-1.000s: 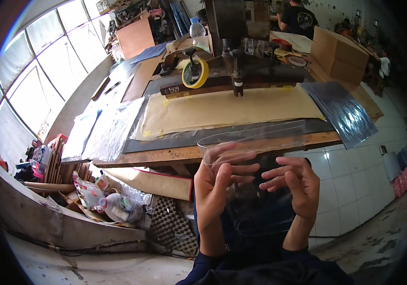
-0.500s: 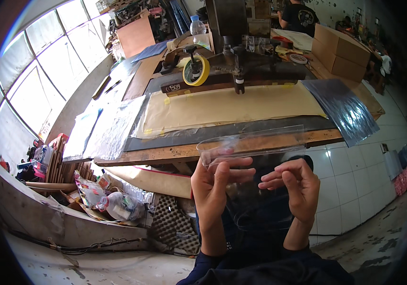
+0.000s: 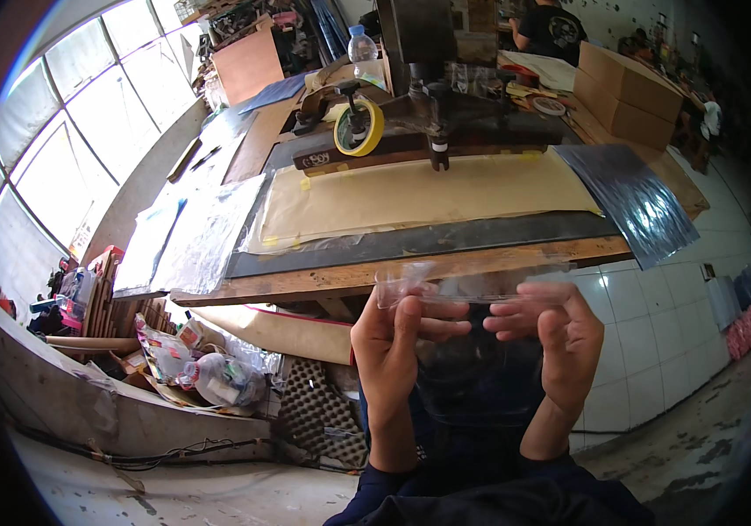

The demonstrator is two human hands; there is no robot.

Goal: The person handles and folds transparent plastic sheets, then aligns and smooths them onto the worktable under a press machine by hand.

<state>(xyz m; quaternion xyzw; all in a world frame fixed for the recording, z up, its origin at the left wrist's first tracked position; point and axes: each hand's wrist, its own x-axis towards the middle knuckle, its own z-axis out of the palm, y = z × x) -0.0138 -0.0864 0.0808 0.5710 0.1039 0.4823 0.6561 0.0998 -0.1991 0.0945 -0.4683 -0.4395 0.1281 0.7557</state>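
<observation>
A clear plastic sheet (image 3: 480, 286), bent over with its folded edge uppermost, spans the space between my hands in front of the table. Its left end is held by my left hand (image 3: 384, 355), thumb in front and fingers behind. My right hand (image 3: 568, 346) closes on the other end, its fingers overlapping the plastic and the thumb nearer me. Lower down, the transparent sheet is hard to make out against my dark clothing.
Beyond my hands, the wooden table (image 3: 305, 286) carries tan paper (image 3: 428, 197) below a dark metal press (image 3: 437, 114). A yellow tape roll (image 3: 375, 131) hangs on the press. Shiny film (image 3: 634, 197) overhangs the right edge; cardboard boxes (image 3: 625, 101) stand behind. Clutter lies lower left.
My right hand has risen and come onto the right end of the plastic sheet. The sheet's upper edge has levelled and looks narrower. My left hand has stayed nearly in place.
</observation>
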